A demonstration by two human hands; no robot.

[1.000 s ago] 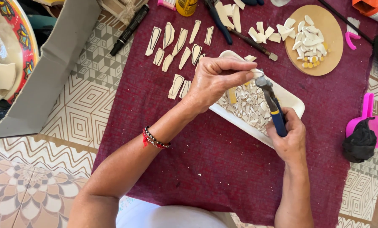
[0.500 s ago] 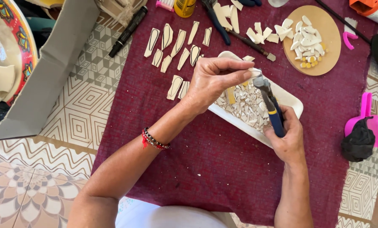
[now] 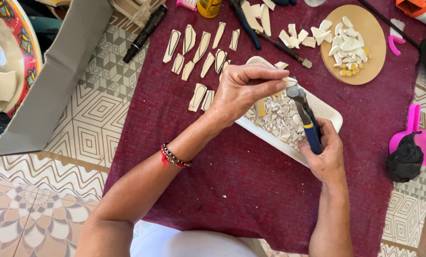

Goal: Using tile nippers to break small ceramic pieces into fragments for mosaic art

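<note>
My left hand point(image 3: 244, 90) pinches a small cream tile piece point(image 3: 289, 82) over a white rectangular tray point(image 3: 329, 113) full of broken tile chips. My right hand point(image 3: 322, 152) grips blue-handled tile nippers point(image 3: 307, 116), whose jaws meet the tile piece at its right end. Both hands hover above the tray on a dark red cloth point(image 3: 251, 181). A beaded bracelet sits on my left wrist.
Rows of cut leaf-shaped tile pieces point(image 3: 198, 50) lie on the cloth left of the tray. A round wooden board point(image 3: 353, 43) with white shards sits at top right. A black marker point(image 3: 144, 33), a grey cardboard box point(image 3: 56, 81), a pink scoop point(image 3: 415, 131) and a black bundle point(image 3: 404, 159) surround the cloth.
</note>
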